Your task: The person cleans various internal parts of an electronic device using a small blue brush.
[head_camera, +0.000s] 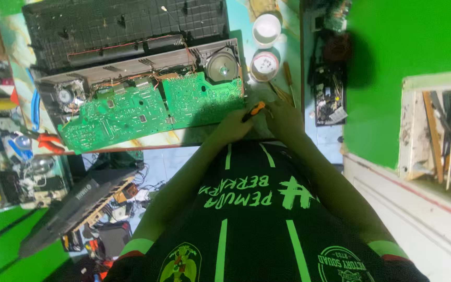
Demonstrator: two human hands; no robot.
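1. We saw a green circuit board (147, 107) in an opened casing (131, 68) on the table (241, 21).
2. Our left hand (232, 125) had its fingers clamped on an orange-handled tool (253, 110), just beside the board's right end.
3. Our right hand (284, 117) touched it; whether those fingers gripped, we could not tell.

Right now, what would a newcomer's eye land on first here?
The long green circuit board lying in the opened grey case at upper left, with a round speaker at its right end. Below its right corner, the left hand and right hand meet around an orange-handled tool.
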